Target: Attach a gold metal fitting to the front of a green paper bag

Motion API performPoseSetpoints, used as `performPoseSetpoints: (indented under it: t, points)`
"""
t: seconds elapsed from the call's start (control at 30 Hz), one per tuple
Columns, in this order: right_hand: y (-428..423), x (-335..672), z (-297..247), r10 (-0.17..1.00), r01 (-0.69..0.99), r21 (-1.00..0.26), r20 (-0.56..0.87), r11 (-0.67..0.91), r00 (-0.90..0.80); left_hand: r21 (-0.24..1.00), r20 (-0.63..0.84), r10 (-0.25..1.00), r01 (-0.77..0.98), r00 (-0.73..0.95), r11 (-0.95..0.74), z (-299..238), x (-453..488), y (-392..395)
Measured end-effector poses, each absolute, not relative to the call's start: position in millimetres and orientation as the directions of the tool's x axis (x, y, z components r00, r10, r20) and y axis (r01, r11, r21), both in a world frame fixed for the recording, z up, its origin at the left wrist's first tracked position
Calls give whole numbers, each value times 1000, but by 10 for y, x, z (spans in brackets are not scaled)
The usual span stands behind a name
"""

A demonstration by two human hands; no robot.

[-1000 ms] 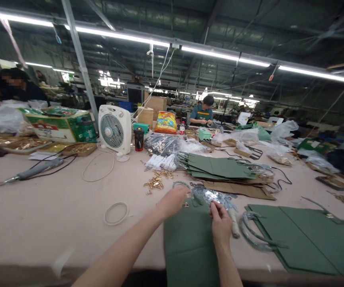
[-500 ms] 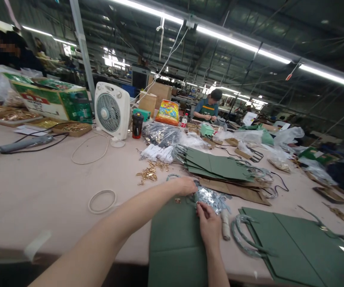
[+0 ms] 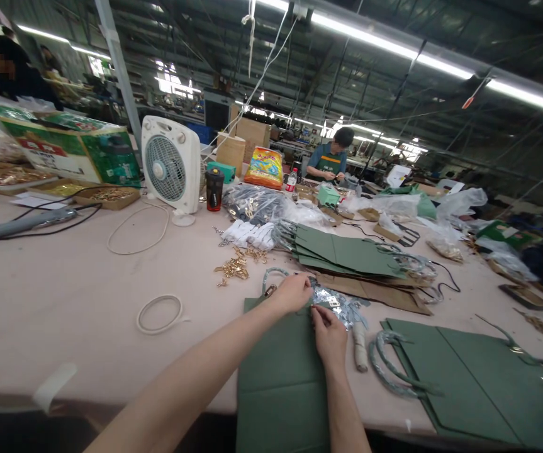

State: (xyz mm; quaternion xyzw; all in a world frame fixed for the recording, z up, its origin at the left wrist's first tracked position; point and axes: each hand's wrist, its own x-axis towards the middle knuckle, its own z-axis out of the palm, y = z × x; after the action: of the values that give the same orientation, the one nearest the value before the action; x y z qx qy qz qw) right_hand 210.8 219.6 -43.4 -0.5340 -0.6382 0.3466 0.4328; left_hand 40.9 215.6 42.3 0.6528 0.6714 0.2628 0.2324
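Note:
A dark green bag point(image 3: 280, 377) lies lengthwise in front of me, its lower end at the table's near edge. At its far end are a rounded handle in clear wrap point(image 3: 275, 272) and a small gold-coloured fitting point(image 3: 270, 290). My left hand point(image 3: 292, 294) reaches across the bag's top, fingers closed and pinched; what they hold is hidden. Near the right corner of the top edge, my right hand point(image 3: 330, 333) pinches with thumb and fingertips; anything between them is too small to name. Just beyond both hands lies a pile of small silvery metal plates point(image 3: 335, 303).
A cloth-wrapped stick point(image 3: 360, 346) lies right of my right hand. More green bags point(image 3: 479, 371) lie at the right, others are stacked point(image 3: 347, 248) behind. Gold fittings point(image 3: 233, 267), a cord loop point(image 3: 159, 314) and a fan point(image 3: 171, 163) stand leftward. A co-worker point(image 3: 330, 157) sits across.
My left hand has shifted slightly, and more of the handle and gold fitting shows beside it. My right hand keeps its pinch at the bag's edge. The view has moved a little.

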Motion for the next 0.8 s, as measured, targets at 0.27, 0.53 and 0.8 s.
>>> performPoseSetpoints:
  t: [0.27,0.53,0.8]
  points:
    - [2189,2087,-445,974,363,-904,215,225,-67,542,-110,982,818,-154,189,187,265,1940]
    - [2207,2064,-514,968,428,-870,242,245,-62,597,-149,975,770,-167,223,-66,327,1984]
    - [2197,2021,-524,977,396,-895,212,207,-31,614,-122,980,764,-157,199,-66,325,1934]
